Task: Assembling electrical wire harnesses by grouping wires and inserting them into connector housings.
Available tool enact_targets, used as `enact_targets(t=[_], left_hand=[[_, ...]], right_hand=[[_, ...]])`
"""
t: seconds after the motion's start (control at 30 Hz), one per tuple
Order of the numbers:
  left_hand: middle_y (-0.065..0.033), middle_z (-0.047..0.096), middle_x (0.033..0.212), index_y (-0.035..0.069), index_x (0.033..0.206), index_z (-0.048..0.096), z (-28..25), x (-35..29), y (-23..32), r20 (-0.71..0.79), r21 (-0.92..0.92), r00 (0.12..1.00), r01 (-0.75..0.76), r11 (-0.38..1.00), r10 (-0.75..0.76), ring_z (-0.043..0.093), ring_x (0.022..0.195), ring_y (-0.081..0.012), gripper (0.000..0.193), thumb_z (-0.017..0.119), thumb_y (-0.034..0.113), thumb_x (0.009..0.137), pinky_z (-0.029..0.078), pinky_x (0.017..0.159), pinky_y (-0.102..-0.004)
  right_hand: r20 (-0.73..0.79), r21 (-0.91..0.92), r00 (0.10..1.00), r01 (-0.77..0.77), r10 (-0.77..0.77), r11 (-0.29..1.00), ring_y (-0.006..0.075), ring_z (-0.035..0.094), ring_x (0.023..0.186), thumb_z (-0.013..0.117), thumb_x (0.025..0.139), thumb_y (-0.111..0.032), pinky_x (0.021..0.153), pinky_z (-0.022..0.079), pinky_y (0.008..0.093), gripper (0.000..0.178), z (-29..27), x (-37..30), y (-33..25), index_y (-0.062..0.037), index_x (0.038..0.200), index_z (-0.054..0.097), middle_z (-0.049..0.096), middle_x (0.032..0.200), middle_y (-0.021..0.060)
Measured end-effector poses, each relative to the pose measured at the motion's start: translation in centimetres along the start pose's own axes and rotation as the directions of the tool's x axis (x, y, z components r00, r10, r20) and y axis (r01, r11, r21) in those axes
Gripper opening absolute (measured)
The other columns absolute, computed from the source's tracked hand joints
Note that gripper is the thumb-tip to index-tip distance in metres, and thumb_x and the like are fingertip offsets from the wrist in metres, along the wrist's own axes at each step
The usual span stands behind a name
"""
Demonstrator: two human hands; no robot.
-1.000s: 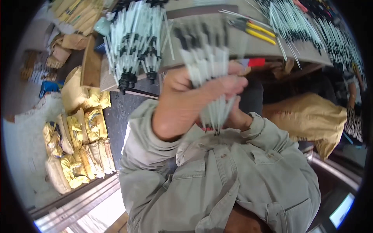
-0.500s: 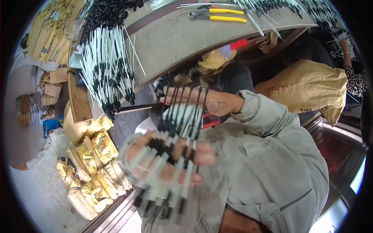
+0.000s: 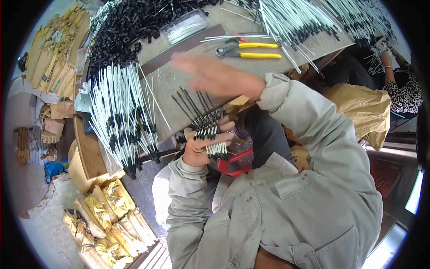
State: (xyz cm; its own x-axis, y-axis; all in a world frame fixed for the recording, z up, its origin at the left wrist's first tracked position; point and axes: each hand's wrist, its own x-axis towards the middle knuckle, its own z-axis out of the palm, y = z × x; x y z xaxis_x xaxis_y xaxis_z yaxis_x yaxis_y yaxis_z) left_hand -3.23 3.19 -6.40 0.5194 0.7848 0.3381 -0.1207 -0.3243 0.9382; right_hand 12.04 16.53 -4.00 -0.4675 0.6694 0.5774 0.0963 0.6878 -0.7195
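My left hand (image 3: 197,150) is closed round a fan of thin white rods with black fittings (image 3: 216,145). Dark tips of the bundle point up and away, past the table's near edge. Over the tabletop hovers my right hand (image 3: 215,74), blurred by motion, its fingers stretched to the left with nothing seen in them. Below and left of it, a large bundle of white rods with black fittings (image 3: 118,107) hangs over the table edge. A heap of small black plastic parts (image 3: 130,31) covers the far left of the table.
Cutters with yellow handles (image 3: 248,50) lie on the table (image 3: 165,78), near a clear box of white rods (image 3: 186,27). More rods (image 3: 295,20) spread at the far right, near another person's hand (image 3: 385,58). Wrapped yellow packages (image 3: 105,215) sit low left; a brown sack (image 3: 358,110) stands right.
My left hand has turned and moved up towards the table with the rods. My right hand has left the bundle and swung up over the tabletop. The view has shifted, showing more table.
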Motion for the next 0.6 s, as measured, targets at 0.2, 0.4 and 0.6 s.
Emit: enact_targets(t=[0.2,0.4,0.6], left_hand=[[-0.0178,0.062,0.107,0.003,0.099,0.066,0.3,-1.1,-3.0,-0.098,0.104,0.995,0.008,0.995,0.002,0.057,0.106,-0.0293,0.027,0.062,-0.002,0.073,0.042,0.093,-0.0381],[-0.0168,0.061,0.108,0.0,0.1,0.065,0.0,-1.0,-1.4,-0.19,-0.146,0.966,0.15,0.978,-0.176,0.06,0.099,-0.0243,0.025,0.057,0.0,0.077,0.048,0.086,-0.0311],[-0.015,0.061,0.109,0.001,0.103,0.064,-0.4,-1.2,-2.8,-0.073,-0.309,0.971,0.196,0.931,-0.228,0.059,0.102,-0.0247,0.027,0.06,0.004,0.077,0.048,0.087,-0.0326]], right_hand=[[0.647,-0.325,0.731,0.523,-0.218,0.788,0.0206,0.024,0.133,0.048,0.088,-0.033,0.108,0.018,0.0462,0.044,1.8,-0.9,1.7,-0.0209,0.13,0.043,0.036,0.139,0.002],[0.494,-0.165,0.85,0.297,-0.181,0.941,0.0224,0.033,0.129,0.044,0.092,-0.031,0.106,0.025,0.0425,0.036,-0.8,3.0,1.3,-0.0162,0.125,0.049,0.043,0.134,0.0055],[0.419,-0.321,0.905,0.071,0.074,0.944,0.0283,0.061,0.091,0.045,0.093,-0.026,0.079,0.048,0.0328,0.028,-4.4,9.2,-1.2,-0.0059,0.105,0.06,0.064,0.101,0.0101]])
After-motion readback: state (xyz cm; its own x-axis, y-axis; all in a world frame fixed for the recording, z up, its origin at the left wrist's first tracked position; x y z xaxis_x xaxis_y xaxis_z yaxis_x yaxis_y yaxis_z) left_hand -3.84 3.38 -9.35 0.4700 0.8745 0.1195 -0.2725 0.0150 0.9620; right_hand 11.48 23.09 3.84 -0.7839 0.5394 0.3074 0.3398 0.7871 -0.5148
